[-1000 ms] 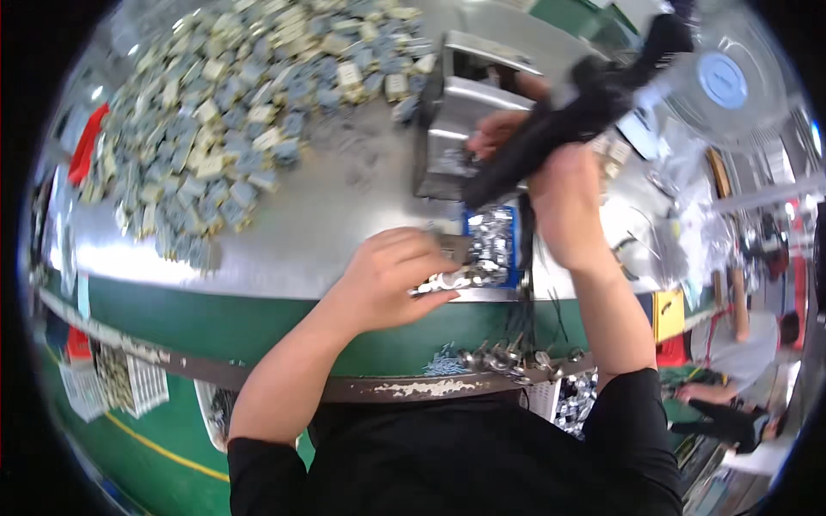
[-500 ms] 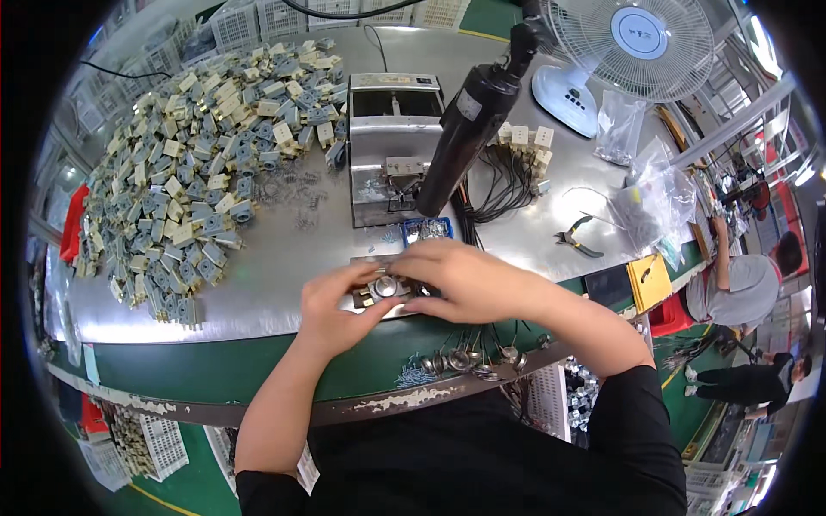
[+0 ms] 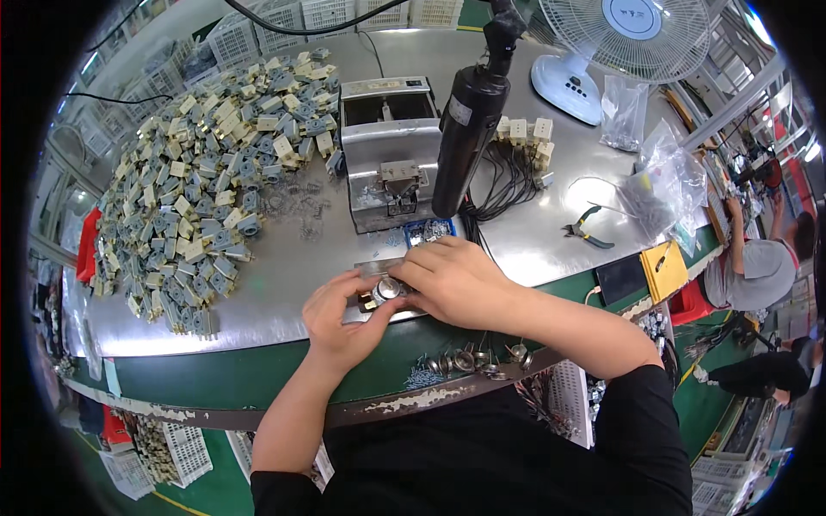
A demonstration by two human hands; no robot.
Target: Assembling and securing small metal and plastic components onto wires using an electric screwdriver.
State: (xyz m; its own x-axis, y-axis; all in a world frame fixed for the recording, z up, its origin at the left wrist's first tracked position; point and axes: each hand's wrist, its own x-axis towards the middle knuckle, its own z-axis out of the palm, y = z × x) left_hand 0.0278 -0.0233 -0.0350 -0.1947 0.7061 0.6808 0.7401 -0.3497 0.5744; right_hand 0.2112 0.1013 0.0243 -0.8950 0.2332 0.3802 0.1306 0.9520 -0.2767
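A small round metal part (image 3: 389, 288) with a silvery cap sits in a block-like assembly on a flat metal plate (image 3: 375, 267) near the table's front edge. My left hand (image 3: 342, 314) grips it from the left, thumb at its near side and fingers curled over the far side. From the right, my right hand (image 3: 456, 279) closes on the same part, its fingers bent and its thumb largely hidden. Just beyond my right hand lies a blue tray (image 3: 428, 230) of small metal pieces. Several round metal parts with wires (image 3: 469, 358) rest on the green edge closer to me.
A large heap of grey and cream plug-like pieces (image 3: 194, 198) covers the left. A metal machine (image 3: 391, 159) and a black cylindrical tool (image 3: 469, 133) stand ahead. Pliers (image 3: 588, 230), a fan (image 3: 568, 90), plastic bags (image 3: 658, 189) and a yellow pad (image 3: 662, 268) are rightward.
The whole view has shifted slightly. My right thumb, earlier stretched along the near side, is now tucked in by the round metal part; both hands stay around it.
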